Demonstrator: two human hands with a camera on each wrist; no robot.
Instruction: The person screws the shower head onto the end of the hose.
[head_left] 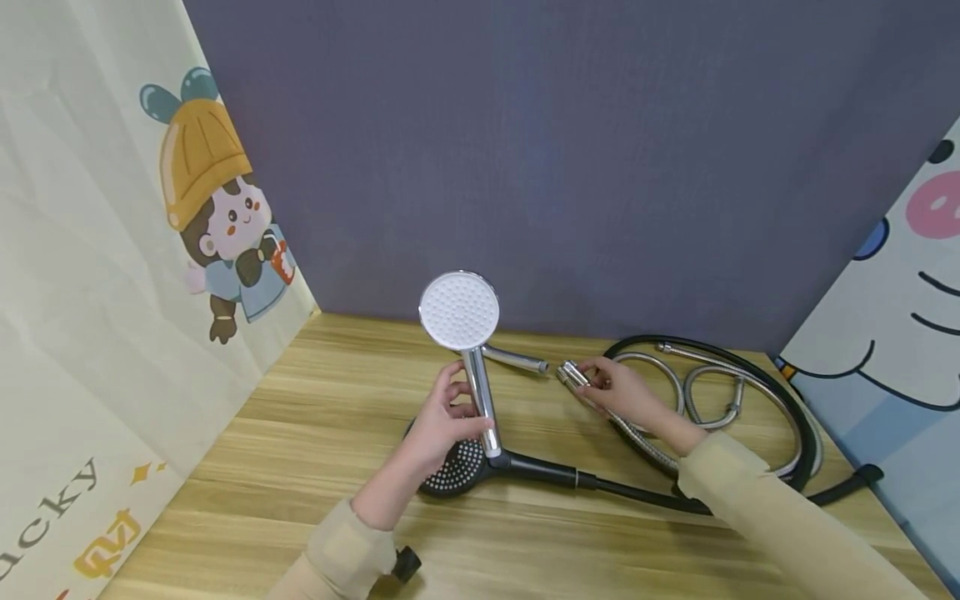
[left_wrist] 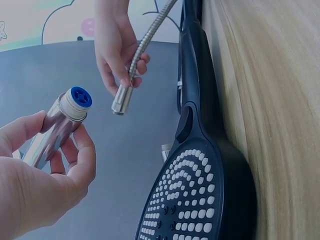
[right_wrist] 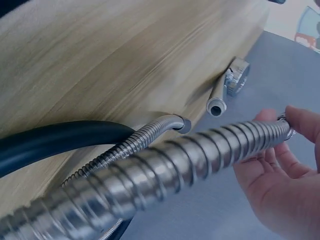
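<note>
My left hand (head_left: 435,433) grips the chrome handle of a hand shower (head_left: 459,311), its round white spray face turned toward me. In the left wrist view, the handle's threaded end (left_wrist: 75,111) shows a blue insert. My right hand (head_left: 626,393) pinches a metal shower hose (right_wrist: 170,170) close behind its chrome connector (left_wrist: 121,100). Handle end and connector are apart, with a gap between them. Below the left hand, a black hand shower (head_left: 536,469) lies on the table, its dotted spray face partly covered by that hand.
A smaller chrome shower head (head_left: 513,358) lies behind the held one. Coiled at the right are a black hose (head_left: 808,454) and several metal hoses (head_left: 750,367). A dark blue-grey panel (head_left: 525,167) stands along the back edge of the wooden table (head_left: 300,467).
</note>
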